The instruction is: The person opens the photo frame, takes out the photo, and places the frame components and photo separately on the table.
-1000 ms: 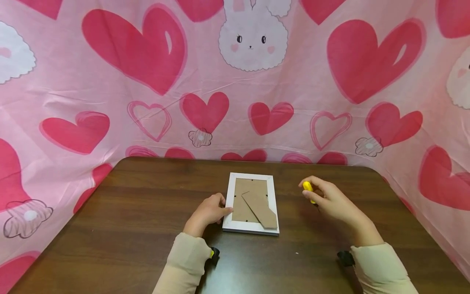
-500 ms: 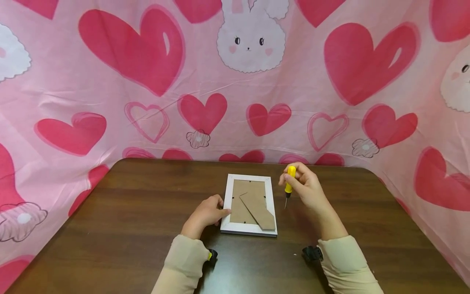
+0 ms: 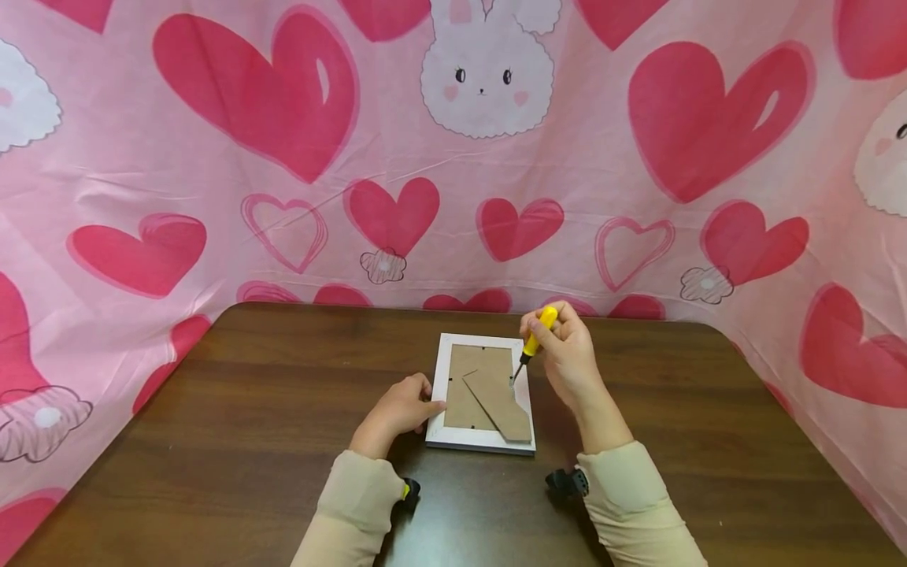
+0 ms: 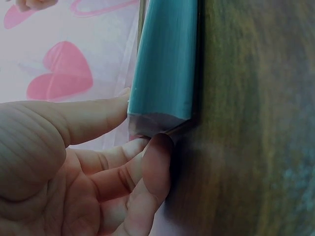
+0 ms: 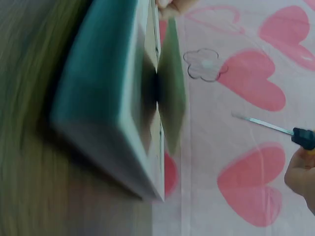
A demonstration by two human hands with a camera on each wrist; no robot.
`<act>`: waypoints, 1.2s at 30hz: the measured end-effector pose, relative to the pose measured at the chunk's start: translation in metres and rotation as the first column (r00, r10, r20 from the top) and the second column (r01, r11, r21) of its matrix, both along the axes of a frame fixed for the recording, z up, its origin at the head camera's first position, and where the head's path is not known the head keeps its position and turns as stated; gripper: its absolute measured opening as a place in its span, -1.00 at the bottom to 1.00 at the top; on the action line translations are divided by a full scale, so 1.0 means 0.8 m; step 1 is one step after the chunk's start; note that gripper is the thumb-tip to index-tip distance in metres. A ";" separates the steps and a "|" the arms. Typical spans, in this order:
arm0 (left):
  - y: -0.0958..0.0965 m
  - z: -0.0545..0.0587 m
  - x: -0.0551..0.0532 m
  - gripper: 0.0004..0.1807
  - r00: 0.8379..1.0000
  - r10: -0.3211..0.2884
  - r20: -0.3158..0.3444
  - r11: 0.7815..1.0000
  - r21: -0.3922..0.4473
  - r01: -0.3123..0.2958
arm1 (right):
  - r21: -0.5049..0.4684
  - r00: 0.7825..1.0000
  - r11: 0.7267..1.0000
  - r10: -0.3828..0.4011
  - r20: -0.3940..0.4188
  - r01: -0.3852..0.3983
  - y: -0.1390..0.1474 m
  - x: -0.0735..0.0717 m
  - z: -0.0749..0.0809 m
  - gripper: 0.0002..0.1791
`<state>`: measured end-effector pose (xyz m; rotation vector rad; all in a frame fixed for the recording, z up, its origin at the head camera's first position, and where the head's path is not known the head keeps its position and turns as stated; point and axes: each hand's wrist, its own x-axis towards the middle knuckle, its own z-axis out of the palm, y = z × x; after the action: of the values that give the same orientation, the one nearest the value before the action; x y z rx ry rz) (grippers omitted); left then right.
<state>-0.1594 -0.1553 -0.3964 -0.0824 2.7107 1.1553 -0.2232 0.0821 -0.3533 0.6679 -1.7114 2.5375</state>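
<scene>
The picture frame lies back-up on the bench between the hands, probably turned so its backing and stand flap can be reached, and likely braced from its left side to prevent sliding. The left hand is nearly closed, pinching the edge with thumb above and fingers below; the right hand curls round a screwdriver, its tip above or at the near-side backing edge, contact unclear.

Rm at frame near edge; hands block L/R, raised stand ctr.
</scene>
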 end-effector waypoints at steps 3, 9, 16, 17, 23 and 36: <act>0.000 0.001 0.000 -0.72 1.000 0.003 0.006 1.000 0.002 -0.003 | -0.046 0.999 0.999 -0.013 0.043 0.015 -0.009 -0.002 -0.001 -0.81; 0.000 0.002 -0.002 -0.72 1.000 0.005 0.012 1.000 -0.004 -0.005 | -0.172 0.988 0.982 -0.054 0.145 0.079 -0.027 -0.003 -0.002 -0.82; -0.001 0.002 -0.004 -0.73 1.000 -0.001 0.016 1.000 0.003 0.001 | -0.353 0.977 0.927 -0.056 0.204 0.126 -0.046 -0.003 0.004 -0.79; -0.002 0.002 -0.004 -0.74 1.000 -0.002 0.016 1.000 0.005 0.002 | -0.368 0.978 0.921 -0.055 0.204 0.128 -0.048 -0.003 0.005 -0.78; -0.001 0.001 -0.003 -0.74 1.000 -0.007 0.014 1.000 0.008 0.007 | -0.441 0.968 0.883 -0.052 0.247 0.160 -0.061 -0.001 0.011 -0.78; -0.001 0.004 -0.004 -0.58 1.000 0.001 0.024 1.000 0.004 -0.001 | -0.794 0.840 0.526 0.246 0.484 0.304 -0.066 -0.018 0.004 -0.10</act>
<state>-0.1624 -0.1559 -0.3929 -0.0964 2.6877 1.1530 -0.2374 0.0290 -0.3498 -0.2062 -0.2010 3.1943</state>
